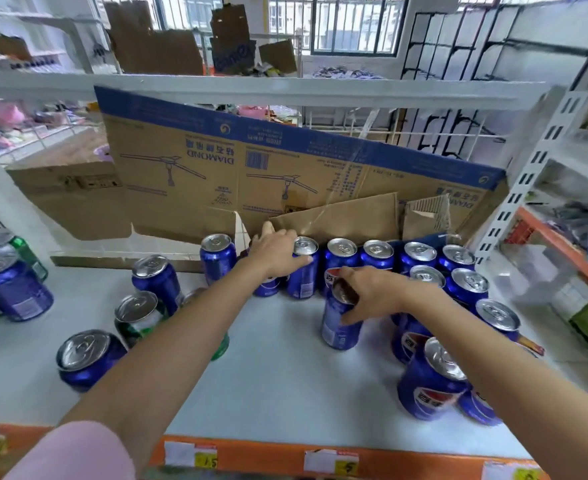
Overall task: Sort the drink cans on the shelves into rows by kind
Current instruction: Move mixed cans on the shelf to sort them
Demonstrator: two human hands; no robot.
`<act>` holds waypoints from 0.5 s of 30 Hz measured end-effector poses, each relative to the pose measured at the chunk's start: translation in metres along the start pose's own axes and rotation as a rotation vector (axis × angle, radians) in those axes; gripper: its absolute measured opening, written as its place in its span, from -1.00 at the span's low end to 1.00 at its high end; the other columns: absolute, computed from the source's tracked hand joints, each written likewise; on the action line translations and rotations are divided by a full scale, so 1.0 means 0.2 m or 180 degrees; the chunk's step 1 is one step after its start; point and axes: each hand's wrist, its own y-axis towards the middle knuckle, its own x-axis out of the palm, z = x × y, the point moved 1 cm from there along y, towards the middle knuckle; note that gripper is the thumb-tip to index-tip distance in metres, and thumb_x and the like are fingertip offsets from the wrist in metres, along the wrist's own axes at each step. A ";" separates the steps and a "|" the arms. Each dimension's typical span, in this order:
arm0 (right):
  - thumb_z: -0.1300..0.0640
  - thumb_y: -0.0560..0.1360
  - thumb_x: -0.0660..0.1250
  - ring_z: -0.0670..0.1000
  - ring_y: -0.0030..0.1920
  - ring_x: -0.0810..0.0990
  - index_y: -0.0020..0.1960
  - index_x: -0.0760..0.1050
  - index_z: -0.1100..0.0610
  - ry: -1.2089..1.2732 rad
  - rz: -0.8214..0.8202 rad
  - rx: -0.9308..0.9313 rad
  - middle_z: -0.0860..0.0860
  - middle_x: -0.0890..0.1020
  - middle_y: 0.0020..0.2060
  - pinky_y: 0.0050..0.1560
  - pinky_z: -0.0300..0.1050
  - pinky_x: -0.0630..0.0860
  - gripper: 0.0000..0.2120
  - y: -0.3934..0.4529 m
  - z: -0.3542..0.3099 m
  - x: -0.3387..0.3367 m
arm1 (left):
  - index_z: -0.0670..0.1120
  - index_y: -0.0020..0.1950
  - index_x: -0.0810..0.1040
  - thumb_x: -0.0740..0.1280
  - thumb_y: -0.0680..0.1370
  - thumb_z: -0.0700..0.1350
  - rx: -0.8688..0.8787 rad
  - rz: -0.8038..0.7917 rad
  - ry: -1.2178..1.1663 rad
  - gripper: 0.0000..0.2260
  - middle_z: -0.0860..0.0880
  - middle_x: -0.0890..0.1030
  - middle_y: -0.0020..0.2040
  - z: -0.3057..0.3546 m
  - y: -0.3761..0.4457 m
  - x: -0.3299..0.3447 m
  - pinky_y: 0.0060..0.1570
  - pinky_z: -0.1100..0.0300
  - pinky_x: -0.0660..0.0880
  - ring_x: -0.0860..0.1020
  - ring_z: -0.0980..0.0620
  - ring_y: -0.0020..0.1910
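The left hand (274,249) is gripping a blue can (303,271) in the back row. The right hand (372,292) is gripping another blue can (339,323) on the shelf (285,386). Two green cans (138,317) are standing left.

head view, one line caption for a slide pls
Both hands grip blue cans on a white shelf.

A white shelf (278,382) with an orange front edge carries upright blue cans (342,263) in rows at the right, green cans (140,318) at the left, and cardboard (251,174) along the back.
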 end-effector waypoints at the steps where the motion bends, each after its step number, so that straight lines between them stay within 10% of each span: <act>1: -0.06 0.37 0.46 0.06 0.06 0.48 0.33 0.23 0.09 -0.0011 -0.0007 0.0150 0.07 0.49 0.17 0.01 -0.10 0.45 -0.34 -0.01 0.05 -0.01 | -0.12 0.26 0.37 0.26 0.51 0.21 -0.0011 -0.0030 0.0106 -0.50 -0.11 0.45 0.29 0.01 0.01 0.01 0.25 -0.15 0.28 0.21 -0.17 0.34; 15: 0.11 0.37 0.47 0.16 0.29 0.40 0.46 0.11 -0.10 -0.0562 0.0051 0.0311 0.11 0.32 0.39 0.21 0.04 0.45 -0.21 -0.02 0.25 -0.03 | -0.16 0.24 0.42 0.25 0.38 0.41 0.0046 0.0656 0.0869 -0.28 -0.13 0.48 0.23 0.05 -0.06 -0.03 0.23 -0.01 0.26 0.33 -0.12 0.26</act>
